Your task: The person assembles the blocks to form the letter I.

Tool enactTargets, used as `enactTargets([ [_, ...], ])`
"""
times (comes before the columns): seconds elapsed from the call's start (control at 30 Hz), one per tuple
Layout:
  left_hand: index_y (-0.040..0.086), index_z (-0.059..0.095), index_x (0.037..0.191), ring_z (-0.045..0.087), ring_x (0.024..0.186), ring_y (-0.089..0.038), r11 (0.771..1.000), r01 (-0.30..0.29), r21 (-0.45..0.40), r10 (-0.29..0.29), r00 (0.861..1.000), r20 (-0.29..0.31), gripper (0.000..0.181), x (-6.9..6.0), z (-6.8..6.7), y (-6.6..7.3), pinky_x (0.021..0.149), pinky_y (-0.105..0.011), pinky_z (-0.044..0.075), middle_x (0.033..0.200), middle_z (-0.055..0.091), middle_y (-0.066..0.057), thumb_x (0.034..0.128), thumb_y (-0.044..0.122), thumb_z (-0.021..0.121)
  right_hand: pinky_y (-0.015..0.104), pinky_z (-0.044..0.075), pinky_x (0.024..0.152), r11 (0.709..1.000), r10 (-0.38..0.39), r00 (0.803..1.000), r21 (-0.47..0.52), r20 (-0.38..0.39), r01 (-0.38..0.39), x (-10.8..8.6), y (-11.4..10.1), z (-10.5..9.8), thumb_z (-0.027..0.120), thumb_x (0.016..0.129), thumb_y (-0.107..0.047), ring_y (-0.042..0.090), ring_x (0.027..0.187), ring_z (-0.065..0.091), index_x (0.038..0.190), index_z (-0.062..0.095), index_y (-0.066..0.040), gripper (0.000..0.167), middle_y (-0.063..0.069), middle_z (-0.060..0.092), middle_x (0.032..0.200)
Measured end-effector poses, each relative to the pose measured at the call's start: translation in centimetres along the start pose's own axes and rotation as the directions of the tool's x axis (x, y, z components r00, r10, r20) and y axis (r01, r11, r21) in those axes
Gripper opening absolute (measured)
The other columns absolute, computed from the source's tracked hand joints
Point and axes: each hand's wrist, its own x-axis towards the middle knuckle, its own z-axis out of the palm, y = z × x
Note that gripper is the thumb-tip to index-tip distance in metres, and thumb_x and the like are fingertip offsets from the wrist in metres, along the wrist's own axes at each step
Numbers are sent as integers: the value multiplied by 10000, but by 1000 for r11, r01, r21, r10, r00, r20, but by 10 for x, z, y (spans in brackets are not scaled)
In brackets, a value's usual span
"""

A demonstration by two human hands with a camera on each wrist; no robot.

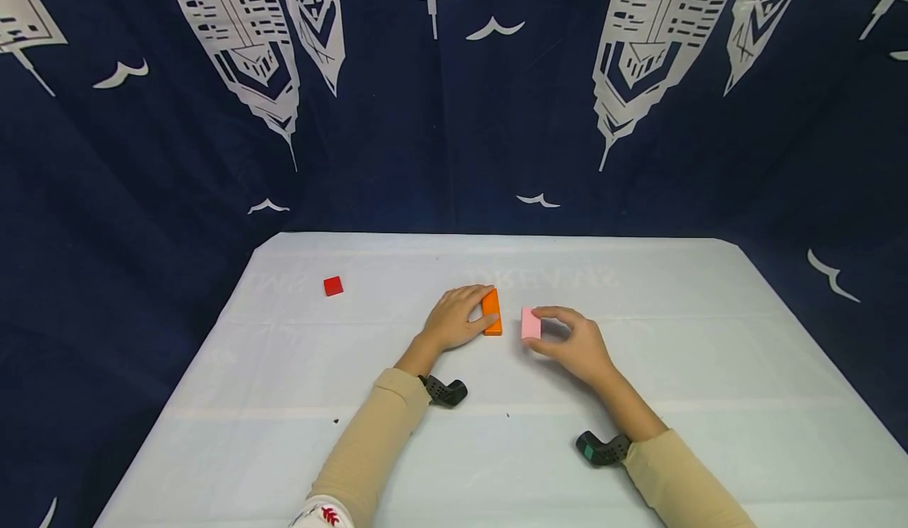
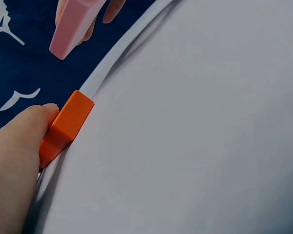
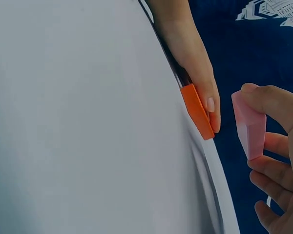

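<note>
Near the middle of the table my left hand (image 1: pixel 452 320) grips a long orange block (image 1: pixel 493 314) between thumb and fingers; the block lies on the white surface. Just to its right, my right hand (image 1: pixel 583 348) pinches a pink block (image 1: pixel 530 325) by its two ends. In the right wrist view the pink block (image 3: pixel 250 126) appears raised above the table, apart from the orange block (image 3: pixel 197 112). The left wrist view shows the left thumb (image 2: pixel 31 124) against one side of the orange block. Farther left lies a small red block (image 1: pixel 333 286), touched by neither hand.
A white cloth covers the table (image 1: pixel 638 276). Behind it hangs a dark blue curtain (image 1: pixel 454 134) with white building and bird prints. Small dark specks dot the cloth near the left forearm and between the arms.
</note>
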Motion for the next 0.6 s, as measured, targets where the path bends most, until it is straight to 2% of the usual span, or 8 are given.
enactTargets([
  [0.6,182,396,1504,360,1390,-235,1000,-12,-1,12,1000,-12,625,0,0,-1,1153,-424,247,1502,429,-41,980,516,469,513,435,999,992,-127,991,33,38,125,-2,-9,19,892,695,-233,303,1144,591,1107,722,-85,469,69,693,1148],
])
